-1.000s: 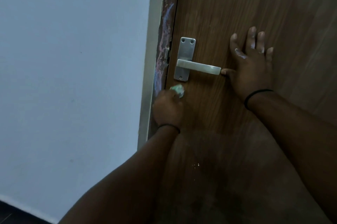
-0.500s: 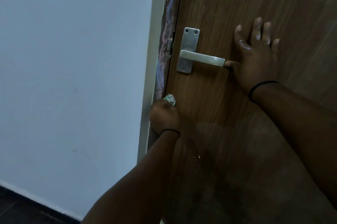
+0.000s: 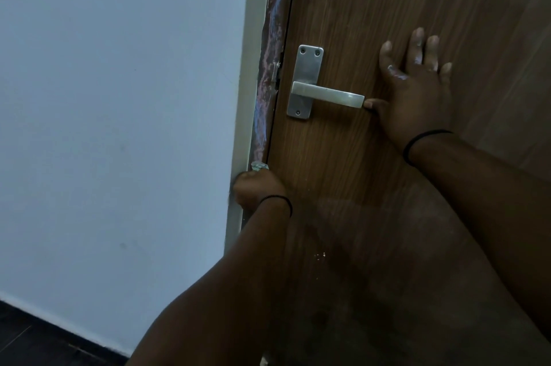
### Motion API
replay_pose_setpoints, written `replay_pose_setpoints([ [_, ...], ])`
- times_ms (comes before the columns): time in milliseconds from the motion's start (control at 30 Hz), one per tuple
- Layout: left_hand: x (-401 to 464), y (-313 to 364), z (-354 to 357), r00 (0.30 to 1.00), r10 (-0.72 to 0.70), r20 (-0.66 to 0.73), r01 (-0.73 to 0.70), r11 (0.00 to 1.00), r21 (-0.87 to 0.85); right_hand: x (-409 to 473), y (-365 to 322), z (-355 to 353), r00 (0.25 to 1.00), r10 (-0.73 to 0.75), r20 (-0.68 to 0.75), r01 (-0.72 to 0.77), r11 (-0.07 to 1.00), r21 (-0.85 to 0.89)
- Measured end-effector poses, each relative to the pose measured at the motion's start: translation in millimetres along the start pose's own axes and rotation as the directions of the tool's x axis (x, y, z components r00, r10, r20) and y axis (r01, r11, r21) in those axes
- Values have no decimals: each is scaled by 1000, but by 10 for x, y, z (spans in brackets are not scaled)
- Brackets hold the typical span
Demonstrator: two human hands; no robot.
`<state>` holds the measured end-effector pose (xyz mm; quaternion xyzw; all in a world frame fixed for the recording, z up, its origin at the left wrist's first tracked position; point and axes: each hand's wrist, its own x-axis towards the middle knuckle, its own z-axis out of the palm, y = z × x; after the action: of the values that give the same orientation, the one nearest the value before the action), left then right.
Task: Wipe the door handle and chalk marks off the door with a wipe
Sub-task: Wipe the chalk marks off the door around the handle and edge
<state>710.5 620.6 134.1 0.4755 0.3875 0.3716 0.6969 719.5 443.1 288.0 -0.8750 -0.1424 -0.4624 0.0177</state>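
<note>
Chalk-smeared door frame (image 3: 269, 73) is next: our left hand (image 3: 256, 191), gripping the crumpled wipe (image 3: 259, 166), has moved off the door, below-left of the brushed-metal lever handle (image 3: 325, 94); right hand (image 3: 414, 88) stays flat, holding nothing.

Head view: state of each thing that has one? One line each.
door: shut against the frame, wood surface hazy and smeared low down
door handle: lever level, not pressed
chalk marks: still smeared along the door frame edge
wipe: crumpled, pressed at the frame edge
left hand: grips the wipe
right hand: flat on the door, fingers spread, thumb by the lever tip
</note>
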Motion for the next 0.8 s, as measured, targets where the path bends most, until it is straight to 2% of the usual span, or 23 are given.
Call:
replay_pose_setpoints([
  [300,-74,136,44,998,-23,-59,17,994,-107,0,26,24,999,-30,-19,30,999,-12],
  [467,-72,367,199,997,81,11,-77,982,-171,-5,30,39,999,-45,-13,44,999,-17],
  [533,-80,469,254,997,79,4,-78,988,-135,-10,29,32,999,-44,-17,44,998,-38],
  [667,-95,444,245,989,150,-1,-148,970,-194,-26,16,6,999,-37,-21,36,999,-41],
  [800,-48,337,206,995,102,2,-100,971,-216,-16,5,30,999,-38,-23,37,999,-38],
])
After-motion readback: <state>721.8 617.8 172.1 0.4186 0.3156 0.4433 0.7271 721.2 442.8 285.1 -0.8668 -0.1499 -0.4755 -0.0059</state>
